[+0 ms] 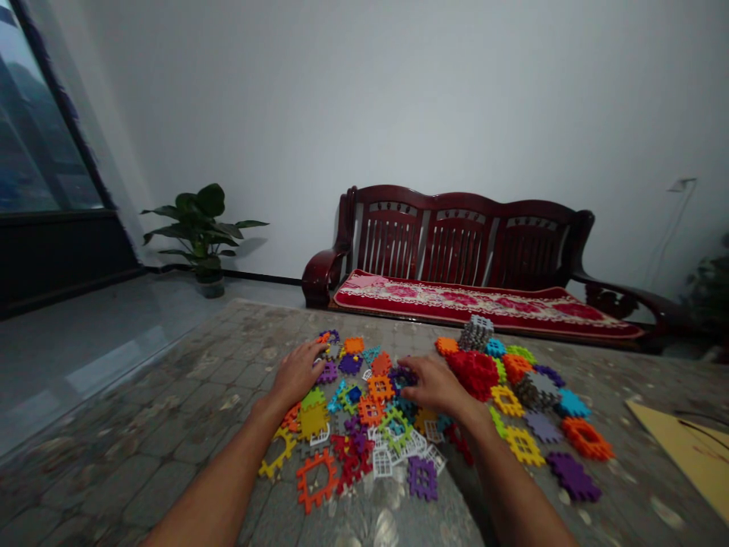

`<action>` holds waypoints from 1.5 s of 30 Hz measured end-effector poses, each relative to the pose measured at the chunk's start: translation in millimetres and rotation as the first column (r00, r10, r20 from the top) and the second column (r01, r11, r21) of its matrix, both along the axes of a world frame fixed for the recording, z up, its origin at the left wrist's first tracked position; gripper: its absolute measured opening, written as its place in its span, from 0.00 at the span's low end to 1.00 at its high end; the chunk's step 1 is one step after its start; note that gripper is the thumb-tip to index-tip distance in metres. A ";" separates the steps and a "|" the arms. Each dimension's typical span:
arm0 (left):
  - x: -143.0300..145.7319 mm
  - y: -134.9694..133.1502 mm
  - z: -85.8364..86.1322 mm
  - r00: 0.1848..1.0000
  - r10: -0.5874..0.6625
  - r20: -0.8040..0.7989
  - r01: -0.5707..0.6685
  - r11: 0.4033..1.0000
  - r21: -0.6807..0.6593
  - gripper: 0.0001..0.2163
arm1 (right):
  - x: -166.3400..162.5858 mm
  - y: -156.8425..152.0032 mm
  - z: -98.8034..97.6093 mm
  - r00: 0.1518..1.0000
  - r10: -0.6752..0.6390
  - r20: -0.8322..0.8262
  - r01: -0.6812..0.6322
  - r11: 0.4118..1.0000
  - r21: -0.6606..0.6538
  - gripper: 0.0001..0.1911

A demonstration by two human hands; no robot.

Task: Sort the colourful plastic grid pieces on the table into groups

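Note:
Colourful plastic interlocking tiles lie in a loose heap between my hands. My left hand (297, 372) rests at the heap's left edge with its fingers stretched out and thumb apart. Close to its fingertips are a small orange tile (323, 338) and a purple tile (328, 372). On the heap's right side, my right hand (433, 382) has its fingers and thumb around a dark purple tile (401, 377). An orange window-shaped tile (380, 388) lies just left of that hand. White lattice window pieces (392, 452) and a purple square tile (422, 479) are nearer to me.
Right of my right arm stand sorted stacks: red tiles (474, 374), grey tiles (476, 332), an orange stack (588, 438) and a purple stack (572, 476). A patterned cloth (222, 380) covers the table. A yellow board (677, 448) lies far right. Behind is a wooden bench (392, 235).

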State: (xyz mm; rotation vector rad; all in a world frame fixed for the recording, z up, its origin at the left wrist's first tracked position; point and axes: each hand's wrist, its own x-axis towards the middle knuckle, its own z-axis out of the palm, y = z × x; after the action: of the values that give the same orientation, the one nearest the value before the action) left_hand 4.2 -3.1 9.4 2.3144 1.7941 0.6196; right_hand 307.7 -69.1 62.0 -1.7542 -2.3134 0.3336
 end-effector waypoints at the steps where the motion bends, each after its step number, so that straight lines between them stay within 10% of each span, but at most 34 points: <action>1: 0.0 0.0 0.1 1.000 0.000 0.000 0.000 1.000 -0.001 0.19 | 0.8 0.8 -3.0 1.000 0.023 0.004 -0.023 1.000 -0.003 0.34; 14: -1.5 2.4 -3.6 1.000 -0.007 0.020 0.006 1.000 0.022 0.19 | 2.0 5.9 -21.9 0.994 0.074 -0.076 -0.073 0.997 0.018 0.39; 27: -11.0 17.5 -21.4 0.999 -0.032 0.005 0.032 0.998 0.060 0.20 | 10.7 -15.1 36.7 0.942 0.227 -0.248 -0.137 0.933 0.332 0.32; 35: -13.4 19.0 -19.8 0.998 -0.060 -0.008 0.061 0.997 0.057 0.24 | 112.3 -18.5 63.5 0.938 0.118 -0.325 0.033 0.904 0.425 0.30; 45: -14.5 20.4 -20.5 0.999 -0.047 -0.001 0.047 0.998 0.053 0.25 | 292.3 -13.5 7.5 0.838 -0.500 -0.220 0.544 0.802 0.248 0.28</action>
State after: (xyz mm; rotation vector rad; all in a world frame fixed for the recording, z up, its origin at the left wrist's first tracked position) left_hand -10.3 17.3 -11.1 2.3829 1.7387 0.6672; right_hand 600.0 -82.6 69.6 -2.0271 -1.5791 0.0008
